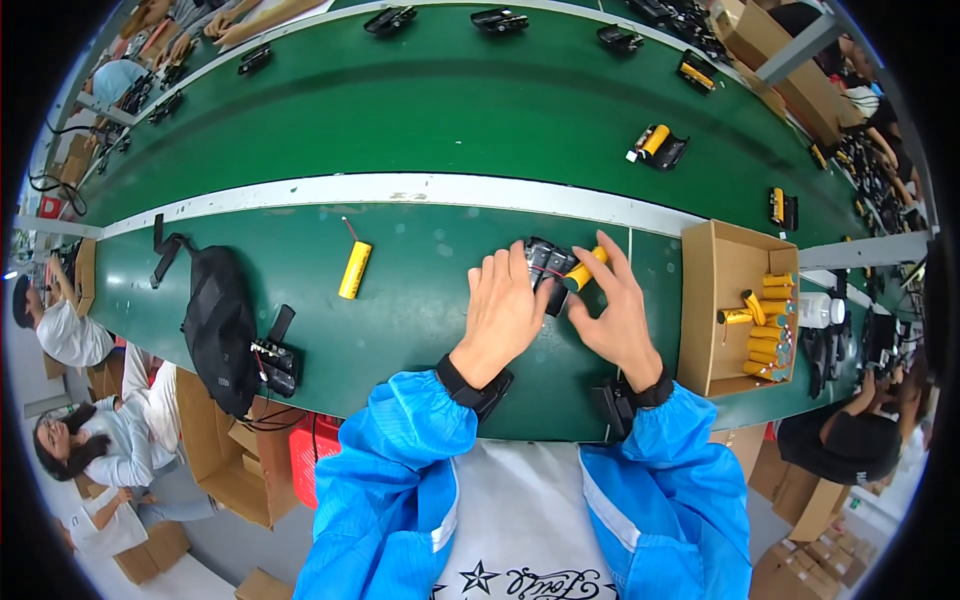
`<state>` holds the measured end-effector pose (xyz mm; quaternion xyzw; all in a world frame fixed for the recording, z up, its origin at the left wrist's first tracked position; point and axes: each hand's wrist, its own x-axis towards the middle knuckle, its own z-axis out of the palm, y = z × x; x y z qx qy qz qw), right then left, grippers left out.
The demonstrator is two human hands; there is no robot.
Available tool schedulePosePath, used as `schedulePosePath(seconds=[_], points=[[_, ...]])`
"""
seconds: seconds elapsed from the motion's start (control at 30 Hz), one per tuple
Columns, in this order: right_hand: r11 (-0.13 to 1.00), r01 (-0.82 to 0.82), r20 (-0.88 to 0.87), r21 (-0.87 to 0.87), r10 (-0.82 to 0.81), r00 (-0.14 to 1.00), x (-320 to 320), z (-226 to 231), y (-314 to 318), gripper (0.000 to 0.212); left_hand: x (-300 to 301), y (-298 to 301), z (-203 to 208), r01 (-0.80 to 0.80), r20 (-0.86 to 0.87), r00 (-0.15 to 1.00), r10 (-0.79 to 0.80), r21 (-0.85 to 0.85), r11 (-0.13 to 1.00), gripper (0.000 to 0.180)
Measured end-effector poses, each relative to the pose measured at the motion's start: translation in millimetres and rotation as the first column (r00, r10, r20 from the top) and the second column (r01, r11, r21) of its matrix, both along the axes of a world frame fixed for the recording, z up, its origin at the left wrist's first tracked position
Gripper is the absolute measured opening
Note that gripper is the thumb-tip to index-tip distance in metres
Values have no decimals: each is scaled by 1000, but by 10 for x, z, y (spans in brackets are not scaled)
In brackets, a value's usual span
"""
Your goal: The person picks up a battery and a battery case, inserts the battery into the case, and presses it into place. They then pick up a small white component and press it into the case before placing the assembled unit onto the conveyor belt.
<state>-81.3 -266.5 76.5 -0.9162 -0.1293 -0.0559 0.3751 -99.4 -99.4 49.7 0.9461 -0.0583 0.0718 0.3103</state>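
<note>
In the centre of the frame, slightly to the right, a black casing (549, 257) lies on the green tabletop (420, 350) under my left grip (503, 310), which is closed about it, fingers along its left side and thumb over its lower part. My right grip (622, 318) has its fingers on a yellow cell (586, 269) tilted at the casing's right edge, the thumb near the cell's lower end; I cannot tell whether it is truly pinched. A thin red wire (543, 270) runs across the casing toward that cell. Left of my hands, a loose cylinder (355, 270), also yellow, lies with its lead pointing up the frame. Farther left rests a black bag (220, 320), with an open black unit (277, 367) just beside its lower part. On the right side of the frame, an open cardboard box (698, 310) holds a pile of yellow cylinders (765, 345), and a white bottle (820, 310) stands just beyond it.
</note>
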Motion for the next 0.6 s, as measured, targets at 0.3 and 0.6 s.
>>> schedulePosePath(seconds=[0.3,0.6], points=[[980,-99,20,174,97,995,-85,-30,180,33,-26,-49,-44,-34,-1,999,34,51,998,57],[985,-171,95,-18,172,980,-64,-28,314,31,-67,394,45,122,-106,977,-183,-428,896,53]])
